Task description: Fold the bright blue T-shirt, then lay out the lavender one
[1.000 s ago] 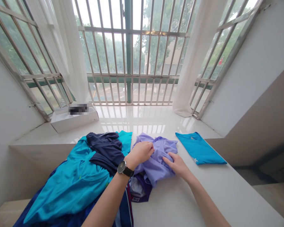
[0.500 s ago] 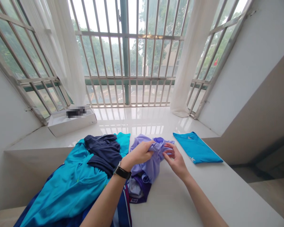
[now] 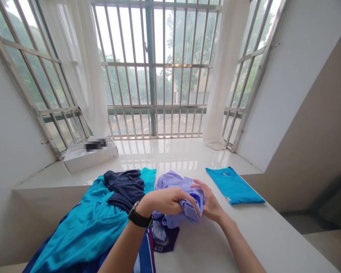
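Note:
A crumpled lavender garment (image 3: 170,179) is bunched on the white surface in front of me. My left hand (image 3: 166,201), with a black-strapped watch on its wrist, is closed on the near folds, its index finger reaching along the cloth. My right hand (image 3: 210,201) curls around the right edge of the same garment, thumb hidden behind fabric. Partly beneath it lies a dark purple printed cloth (image 3: 170,239). Left of my hands, a navy garment (image 3: 125,185) rests on a heap of teal clothing (image 3: 88,223).
A folded bright blue T-shirt (image 3: 235,185) lies to the right on the white surface (image 3: 204,246). A white open box (image 3: 91,157) with a blurred dark item stands at the back left. Barred windows and white curtains (image 3: 216,94) enclose the sill.
My left hand has turned and moved toward the right hand, pushing into the lavender cloth. My right hand has closed around the garment's edge. The camera view has tilted up slightly.

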{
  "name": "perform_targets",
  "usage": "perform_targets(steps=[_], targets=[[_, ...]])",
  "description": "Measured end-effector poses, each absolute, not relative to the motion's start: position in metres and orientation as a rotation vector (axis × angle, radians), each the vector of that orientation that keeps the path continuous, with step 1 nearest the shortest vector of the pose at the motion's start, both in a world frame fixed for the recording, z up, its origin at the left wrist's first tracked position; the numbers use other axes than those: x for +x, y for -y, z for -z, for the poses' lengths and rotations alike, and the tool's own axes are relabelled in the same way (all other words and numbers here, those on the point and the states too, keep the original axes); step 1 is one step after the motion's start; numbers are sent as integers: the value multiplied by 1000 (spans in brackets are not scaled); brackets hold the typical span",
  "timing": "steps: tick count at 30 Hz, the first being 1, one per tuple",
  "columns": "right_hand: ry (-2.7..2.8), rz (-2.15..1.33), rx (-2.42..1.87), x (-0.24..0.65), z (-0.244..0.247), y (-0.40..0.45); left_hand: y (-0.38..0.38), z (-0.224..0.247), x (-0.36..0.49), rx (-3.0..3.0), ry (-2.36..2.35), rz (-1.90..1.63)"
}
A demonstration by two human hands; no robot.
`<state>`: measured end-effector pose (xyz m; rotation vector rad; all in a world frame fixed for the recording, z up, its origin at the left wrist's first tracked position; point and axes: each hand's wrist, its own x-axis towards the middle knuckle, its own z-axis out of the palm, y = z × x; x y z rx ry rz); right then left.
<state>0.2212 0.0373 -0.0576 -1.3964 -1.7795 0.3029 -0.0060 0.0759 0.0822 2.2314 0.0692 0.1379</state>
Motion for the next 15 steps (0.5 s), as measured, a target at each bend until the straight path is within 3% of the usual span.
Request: perform_targets(steps=[3, 9, 15], targets=[[1826, -583, -1335, 219, 56, -35, -67, -94, -10, 2350, -133, -210], [1589, -551, -1363, 240, 44, -29, -66, -114, -64, 2588, -577, -567], [1524, -430, -1215, 260, -33, 9, -78, -100, -116, 2701, -1123, -381]])
